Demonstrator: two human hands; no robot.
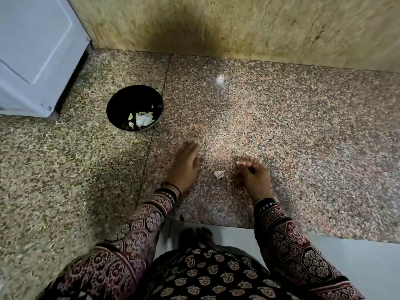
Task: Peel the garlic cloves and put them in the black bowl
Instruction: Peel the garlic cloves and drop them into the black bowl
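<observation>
Here our left hand [186, 164] hovers over the speckled stone worktop [303, 126], palm down, its fingers straight and loosely spread, holding nothing; it is blurred. Our right hand [252, 176] sits just beside it with the fingers curled in and the thumb tip against them, but we cannot tell whether anything is pinched there. Between the two hands, closer to the right one, a small white garlic piece [219, 174] lies on the stone. The black bowl [121, 98] stands ahead and to the left of the left hand, well apart from it, with pale peeled cloves [142, 120] at its bottom. Far ahead of the right hand lies a blurred white scrap [220, 80].
</observation>
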